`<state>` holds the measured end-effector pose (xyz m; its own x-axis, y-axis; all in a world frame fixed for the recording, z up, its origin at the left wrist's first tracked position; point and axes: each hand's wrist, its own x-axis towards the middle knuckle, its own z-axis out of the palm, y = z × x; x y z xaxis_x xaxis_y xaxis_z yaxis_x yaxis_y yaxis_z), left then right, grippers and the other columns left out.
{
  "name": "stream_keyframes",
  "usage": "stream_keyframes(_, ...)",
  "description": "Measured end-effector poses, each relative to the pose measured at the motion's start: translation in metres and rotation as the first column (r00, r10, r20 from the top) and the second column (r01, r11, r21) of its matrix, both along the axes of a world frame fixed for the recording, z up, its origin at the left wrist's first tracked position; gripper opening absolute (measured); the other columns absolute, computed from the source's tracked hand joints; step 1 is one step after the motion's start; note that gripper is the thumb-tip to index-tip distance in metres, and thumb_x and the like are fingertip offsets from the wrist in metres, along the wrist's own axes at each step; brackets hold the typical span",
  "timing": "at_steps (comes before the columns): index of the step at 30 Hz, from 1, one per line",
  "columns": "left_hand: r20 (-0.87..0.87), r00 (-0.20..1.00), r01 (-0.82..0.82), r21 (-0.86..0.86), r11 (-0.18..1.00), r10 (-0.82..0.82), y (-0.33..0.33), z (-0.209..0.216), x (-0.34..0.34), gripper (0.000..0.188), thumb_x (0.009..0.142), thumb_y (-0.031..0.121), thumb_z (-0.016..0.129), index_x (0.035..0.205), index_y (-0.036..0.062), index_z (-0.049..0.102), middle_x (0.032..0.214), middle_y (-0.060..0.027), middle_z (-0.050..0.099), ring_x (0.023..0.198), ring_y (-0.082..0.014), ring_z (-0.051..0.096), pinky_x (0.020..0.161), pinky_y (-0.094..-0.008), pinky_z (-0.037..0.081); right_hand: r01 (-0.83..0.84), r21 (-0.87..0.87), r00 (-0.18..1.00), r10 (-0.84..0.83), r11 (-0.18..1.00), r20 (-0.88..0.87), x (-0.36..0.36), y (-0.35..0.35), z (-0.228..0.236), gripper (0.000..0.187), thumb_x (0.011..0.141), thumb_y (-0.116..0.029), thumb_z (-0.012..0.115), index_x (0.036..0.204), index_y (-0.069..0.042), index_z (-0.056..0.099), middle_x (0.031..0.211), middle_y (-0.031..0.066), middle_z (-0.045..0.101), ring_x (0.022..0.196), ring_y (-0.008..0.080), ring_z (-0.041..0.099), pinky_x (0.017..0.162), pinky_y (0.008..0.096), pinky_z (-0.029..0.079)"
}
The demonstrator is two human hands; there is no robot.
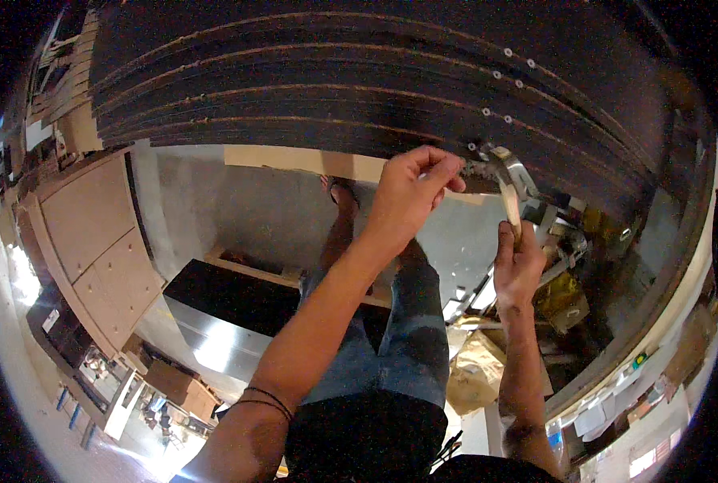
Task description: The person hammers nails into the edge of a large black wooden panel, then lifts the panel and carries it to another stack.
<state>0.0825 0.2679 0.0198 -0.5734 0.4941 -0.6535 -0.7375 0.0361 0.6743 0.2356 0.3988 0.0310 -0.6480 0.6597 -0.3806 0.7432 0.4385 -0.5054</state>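
Observation:
My right hand (pixel 520 262) is wrapped round the light wooden handle of a hammer (pixel 510 205). Its metal head points away from me, at the near edge of the dark boards (pixel 294 109). Left of the hammer head, my left hand (pixel 423 183) is pinched closed over the same edge; whatever its fingertips hold is too small or hidden to make out. Small white round fittings (pixel 486 112) sit in pairs along the right part of the boards, which lie overlapped in stepped rows. One fitting (pixel 472 146) is close beyond my left fingertips.
Metal pieces and scraps (pixel 564 233) crowd the area right of the hammer. A crumpled tan paper bag (pixel 475 370) lies by my right forearm. Brown panels (pixel 93 249) stand at the left. A black and silvery panel (pixel 222 322) lies low beside my legs.

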Motion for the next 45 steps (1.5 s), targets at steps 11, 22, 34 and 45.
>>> stream_keyframes(11, -0.186, 0.981, 0.055, -0.044, 0.998, -0.062, 0.038, -0.015, -0.009, 0.016, 0.083, 0.014, 0.064, 0.096, 0.005, 0.066, 0.077, -0.0025, 0.065, 0.058, -0.0037, 0.049, 0.05, -0.0187, 0.037, 0.154, -0.028, 0.987, -0.155, 0.988, -0.039, 0.028, 0.01, 0.004, 0.025, 0.09, -0.028, 0.058, 0.086, -0.003, 0.058, 0.058, 0.0095, 0.053, 0.052, 0.0169, 0.05, 0.05, 0.0332, 0.041)
stream_keyframes(22, -0.49, 0.813, 0.132, -0.373, 0.918, -0.315, 0.065, -0.028, -0.011, 0.014, 0.076, 0.009, 0.062, 0.084, -0.0003, 0.069, 0.069, -0.012, 0.067, 0.059, -0.018, 0.064, 0.054, -0.0283, 0.048, 0.257, -0.161, 0.958, -0.273, 0.953, -0.084, 0.029, 0.013, 0.009, 0.033, 0.093, -0.03, 0.054, 0.077, -0.002, 0.049, 0.061, -0.0017, 0.039, 0.059, 0.0088, 0.034, 0.052, 0.0261, 0.03)
stream_keyframes(34, -0.558, 0.755, 0.086, -0.436, 0.896, -0.344, 0.071, -0.021, -0.006, 0.017, 0.076, 0.011, 0.064, 0.087, 0.0005, 0.069, 0.065, -0.0136, 0.065, 0.058, -0.0204, 0.065, 0.057, -0.0296, 0.049, 0.152, -0.137, 0.982, -0.166, 0.979, -0.096, 0.022, 0.021, 0.015, 0.021, 0.089, -0.022, 0.058, 0.081, -0.003, 0.056, 0.057, 0.0094, 0.054, 0.05, 0.0134, 0.046, 0.048, 0.0316, 0.04)
stream_keyframes(45, -0.099, 0.995, -0.044, -0.153, 0.987, 0.029, 0.018, 0.004, -0.002, 0.025, 0.09, 0.013, 0.051, 0.11, 0.0033, 0.062, 0.08, -0.0012, 0.062, 0.058, -0.0041, 0.045, 0.052, -0.0186, 0.037, -0.112, 0.088, 0.932, 0.136, 0.99, -0.337, 0.014, 0.014, 0.017, 0.012, 0.091, -0.008, 0.054, 0.088, 0.003, 0.056, 0.07, 0.0041, 0.06, 0.058, 0.0102, 0.047, 0.055, 0.0245, 0.041)
